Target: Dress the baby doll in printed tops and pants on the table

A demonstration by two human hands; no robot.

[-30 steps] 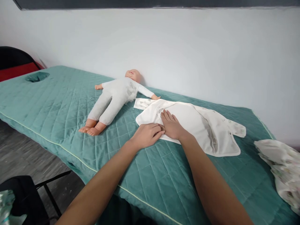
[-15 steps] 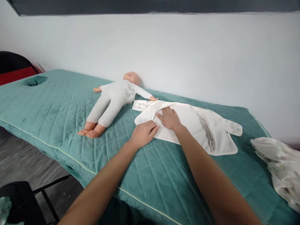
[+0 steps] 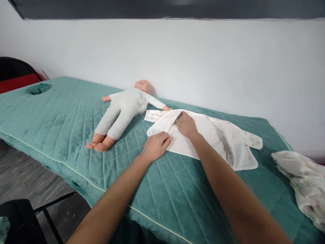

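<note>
A white baby shirt [image 3: 203, 135] with small prints on its sleeves lies spread open on the green quilted bed cover [image 3: 152, 189]. At the shirt's near left edge, my left hand [image 3: 157, 145] is closed with bent fingers on the cloth. My right hand [image 3: 187, 125] is bent over the upper middle of the shirt, its thumb and fingers around a raised fold with a dark gap under it. Left of the shirt, a baby doll [image 3: 124, 105] in a white body suit lies on its back, one hand touching the shirt's top edge.
A crumpled white printed cloth [image 3: 302, 179] lies at the right end of the bed. The white wall [image 3: 162, 54] runs along the far side. A hole [image 3: 39, 88] opens in the bed's left end. A black chair [image 3: 22, 217] stands at lower left.
My right hand has shifted slightly up and right, its fingers bending from flat, and the fold beside it has lifted. My left hand has stayed in place.
</note>
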